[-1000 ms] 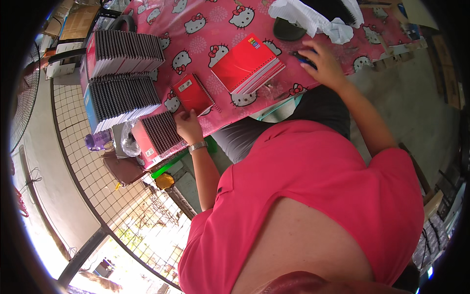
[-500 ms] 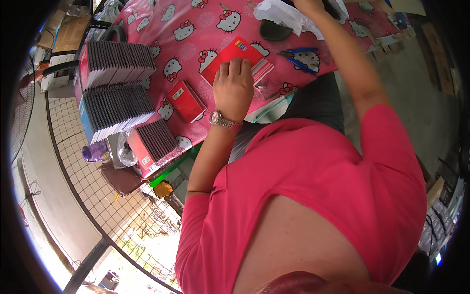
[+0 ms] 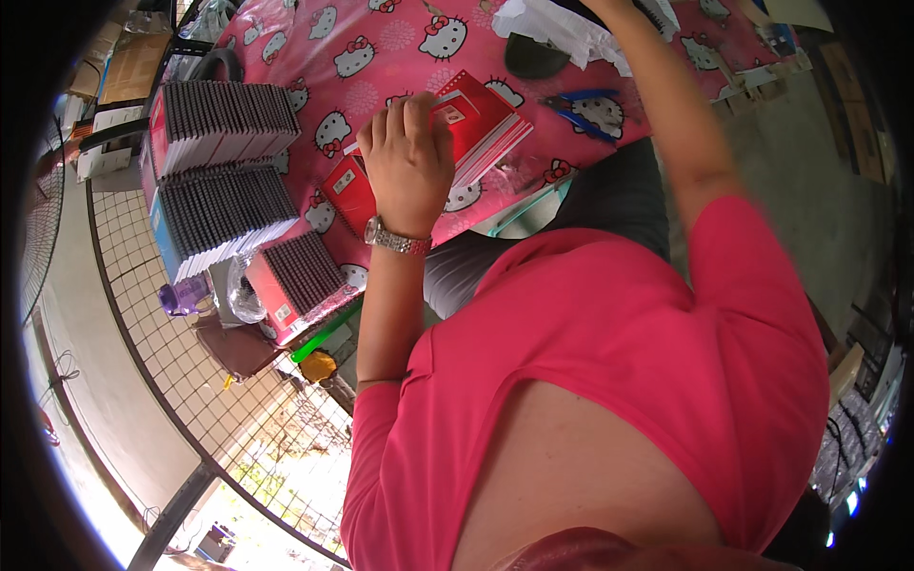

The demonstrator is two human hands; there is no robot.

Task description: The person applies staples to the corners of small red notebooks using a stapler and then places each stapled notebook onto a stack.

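My left hand [image 3: 407, 157], wearing a metal watch, has its fingers bent over a red notebook [image 3: 459, 112] with a pale label, part of which shows past the thumb. Beneath lies a stack of red-covered, unbound notebooks [image 3: 495, 143] with holes along one edge. A spiral-bound red notebook [image 3: 347, 190] lies partly behind my left wrist. At the top edge, my right hand [image 3: 606, 6] is mostly cut off beside crumpled white wrapping [image 3: 562, 30]; its fingers are hidden. Blue-handled pliers [image 3: 586, 112] lie right of the stack.
Rows of black-spiral notebooks [image 3: 228, 119] stand along the table's left side, with a smaller row [image 3: 297, 271] nearer me. A purple bottle [image 3: 186, 295] and a brown pouch [image 3: 236, 347] are beside them. A dark oval object [image 3: 535, 57] lies by the wrapping on the pink patterned tablecloth [image 3: 381, 62].
My left hand has moved left from the stack toward the spiral-bound notebook, and a labelled red piece now shows under it. My right hand has shifted slightly further up out of view.
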